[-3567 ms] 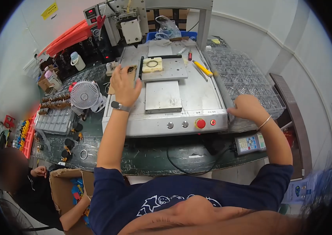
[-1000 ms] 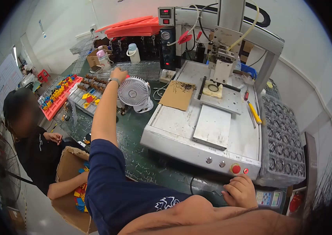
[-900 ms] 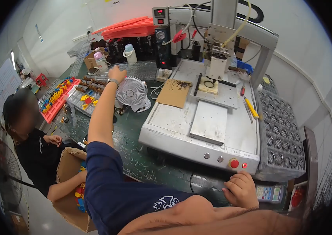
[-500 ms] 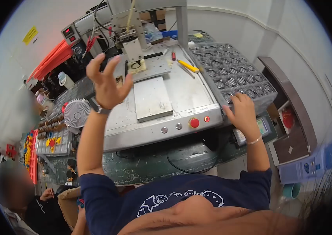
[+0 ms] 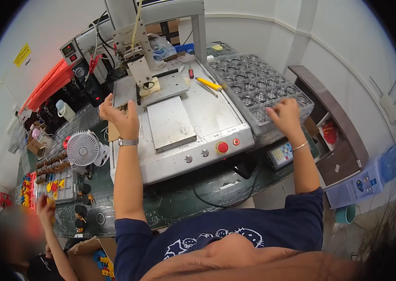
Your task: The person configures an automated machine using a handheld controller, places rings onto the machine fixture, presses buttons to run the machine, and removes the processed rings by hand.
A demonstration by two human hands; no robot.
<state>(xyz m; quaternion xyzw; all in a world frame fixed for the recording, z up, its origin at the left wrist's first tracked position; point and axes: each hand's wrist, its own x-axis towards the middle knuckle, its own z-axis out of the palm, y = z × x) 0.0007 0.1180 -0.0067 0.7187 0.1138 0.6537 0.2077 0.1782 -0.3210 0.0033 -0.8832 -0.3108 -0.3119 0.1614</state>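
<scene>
My left hand (image 5: 122,119) is raised over the left side of the machine bed (image 5: 221,114), fingers apart and nothing in them. Behind it, a dark ring (image 5: 148,85) lies on a cream block (image 5: 154,89) under the machine's head (image 5: 139,71). My right hand (image 5: 286,114) is over the front edge of a clear tray (image 5: 250,86) whose pockets hold round rings. Its fingers are bent together, and whatever they pinch is too small to make out. A yellow cutter (image 5: 208,84) and a red-handled tool (image 5: 191,73) lie on the bed between my hands.
A white fan (image 5: 83,149) stands left of the machine. Red and silver buttons line the machine's front. A keypad unit (image 5: 282,154) sits below the tray stack. At lower left, a co-worker's hand (image 5: 46,210) is raised beside a cardboard box (image 5: 83,248) of coloured parts.
My left hand has moved from beyond the fan to over the machine bed. My right hand has gone from near the red buttons to the ring tray. The co-worker's hand has risen.
</scene>
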